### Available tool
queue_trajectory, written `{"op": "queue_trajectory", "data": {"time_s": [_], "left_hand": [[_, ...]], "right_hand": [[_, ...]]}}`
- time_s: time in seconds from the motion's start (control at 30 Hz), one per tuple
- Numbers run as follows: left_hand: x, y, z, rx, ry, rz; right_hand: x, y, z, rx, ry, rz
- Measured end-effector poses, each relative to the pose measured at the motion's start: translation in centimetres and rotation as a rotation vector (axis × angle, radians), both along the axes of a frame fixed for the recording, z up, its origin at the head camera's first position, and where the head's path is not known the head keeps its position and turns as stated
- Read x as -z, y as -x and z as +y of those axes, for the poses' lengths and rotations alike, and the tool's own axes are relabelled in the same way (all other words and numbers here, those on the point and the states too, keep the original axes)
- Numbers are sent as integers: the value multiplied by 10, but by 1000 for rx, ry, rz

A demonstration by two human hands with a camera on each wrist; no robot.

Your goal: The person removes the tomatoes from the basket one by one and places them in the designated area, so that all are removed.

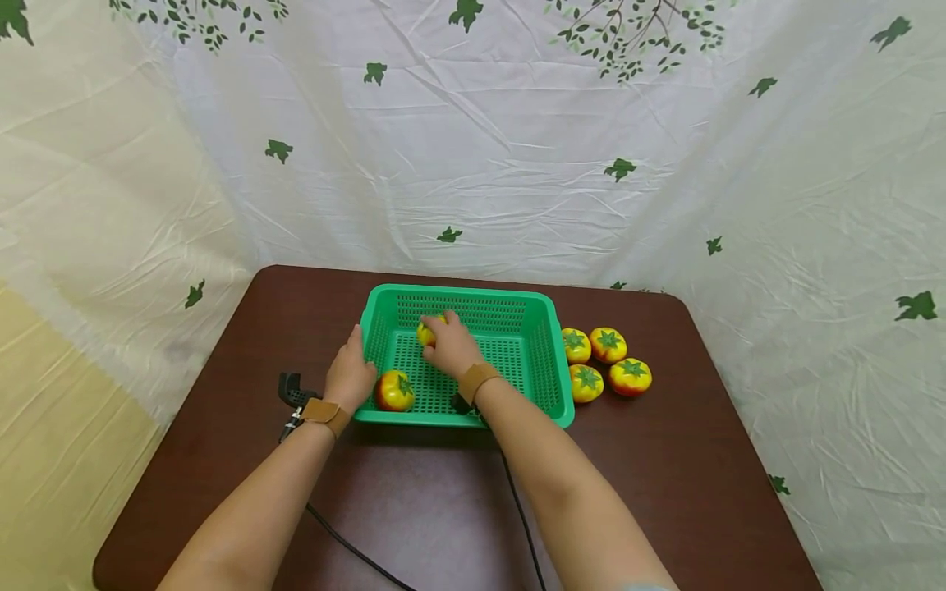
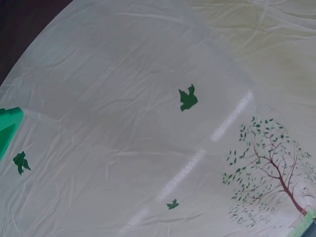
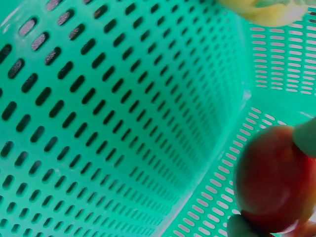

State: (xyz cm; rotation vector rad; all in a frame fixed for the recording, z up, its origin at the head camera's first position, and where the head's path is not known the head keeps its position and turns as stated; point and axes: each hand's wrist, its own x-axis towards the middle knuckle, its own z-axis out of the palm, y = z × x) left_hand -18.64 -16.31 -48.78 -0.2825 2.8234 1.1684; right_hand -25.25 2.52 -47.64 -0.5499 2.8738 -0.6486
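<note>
My left hand [image 1: 351, 376] holds the left side of a green plastic basket [image 1: 473, 419], its fingers lying along the outer wall and the thumb at the rim. Inside the basket, my right hand [image 1: 452, 348] grips a yellow-and-red persimmon-like fruit [image 1: 425, 335], near the back left. The right wrist view shows this fruit [image 3: 276, 180] between thumb and fingers, close over the slotted floor. Another such fruit [image 1: 395, 391] sits in the front left corner, its green leafy top showing. Only a piece of the basket [image 2: 9, 126] enters the left wrist view, without the hand.
Several more of these fruits [image 1: 609, 345] stand on the brown table [image 1: 665, 468] just right of the basket. Black cables [image 1: 355, 552] run from the wrist cameras toward the front. White cloth [image 1: 502, 197] with printed leaves hangs behind and beside the table.
</note>
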Motion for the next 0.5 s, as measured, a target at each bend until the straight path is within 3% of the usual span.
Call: {"op": "queue_trajectory", "data": {"time_s": [0.5], "left_hand": [[0,0,0,-8,-5,-8]], "right_hand": [[-40,-9,45,40,187,88]]}}
